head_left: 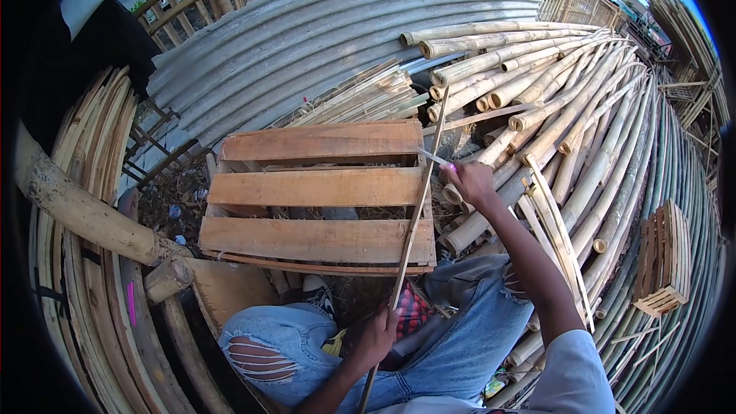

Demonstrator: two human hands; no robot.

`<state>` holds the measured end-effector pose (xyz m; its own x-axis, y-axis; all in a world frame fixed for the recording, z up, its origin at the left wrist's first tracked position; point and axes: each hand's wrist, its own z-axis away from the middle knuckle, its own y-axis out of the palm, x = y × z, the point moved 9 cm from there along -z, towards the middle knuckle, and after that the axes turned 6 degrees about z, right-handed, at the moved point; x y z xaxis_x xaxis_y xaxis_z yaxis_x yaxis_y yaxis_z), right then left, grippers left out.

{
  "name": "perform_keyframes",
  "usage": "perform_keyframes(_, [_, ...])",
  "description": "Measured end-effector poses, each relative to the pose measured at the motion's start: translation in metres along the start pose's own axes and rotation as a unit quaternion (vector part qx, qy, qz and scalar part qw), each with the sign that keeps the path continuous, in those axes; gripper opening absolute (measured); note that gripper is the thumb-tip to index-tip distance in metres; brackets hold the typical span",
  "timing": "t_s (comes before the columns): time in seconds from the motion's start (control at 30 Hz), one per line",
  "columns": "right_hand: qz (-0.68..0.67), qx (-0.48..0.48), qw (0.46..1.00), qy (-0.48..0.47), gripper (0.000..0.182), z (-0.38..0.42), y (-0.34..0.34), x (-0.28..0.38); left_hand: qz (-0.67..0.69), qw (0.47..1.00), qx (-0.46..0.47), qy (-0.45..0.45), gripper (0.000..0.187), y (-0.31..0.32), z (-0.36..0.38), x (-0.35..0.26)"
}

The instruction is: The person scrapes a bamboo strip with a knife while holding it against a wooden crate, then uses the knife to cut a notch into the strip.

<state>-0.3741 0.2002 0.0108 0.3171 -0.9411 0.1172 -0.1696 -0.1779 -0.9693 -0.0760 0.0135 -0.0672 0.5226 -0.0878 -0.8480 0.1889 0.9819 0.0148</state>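
My left hand [377, 340] is closed around the lower part of a long, thin bamboo strip [415, 226]. The strip slants up from my lap across the right end of a slatted wooden crate [318, 187]. In my right hand [469, 182] is a knife [435, 157] with a pinkish handle, its fingers wrapped round the grip. The blade points left and meets the strip near its upper part, over the crate's right edge. A red and black patterned cloth [412, 311] lies between my legs, close to my left hand.
Long bamboo poles [529, 92] fill the right side, with split pieces [553, 222] beside my right arm. A small crate [662, 259] rests on them. Corrugated metal sheeting [307, 38] stands behind. At left are bundled slats [84, 153] and a thick bamboo rail [92, 199].
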Motion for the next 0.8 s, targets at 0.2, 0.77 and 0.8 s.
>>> perform_keyframes(0.2, [-0.041, -0.015, 0.995, -0.090, 0.053, 0.022, 0.003, 0.021, -0.035, 0.999, 0.019, 0.022, 0.033, -0.002, -0.007, 0.012])
perform_keyframes(0.77, [0.015, -0.015, 0.995, -0.097, 0.051, 0.011, 0.012, 0.007, 0.098, 0.991, 0.056, -0.070, 0.035, 0.009, 0.010, -0.005])
perform_keyframes(0.8, [0.043, -0.011, 0.994, -0.099, 0.052, 0.003, 0.008, 0.006, 0.092, 0.992, 0.055, -0.063, 0.035, 0.006, 0.007, -0.006])
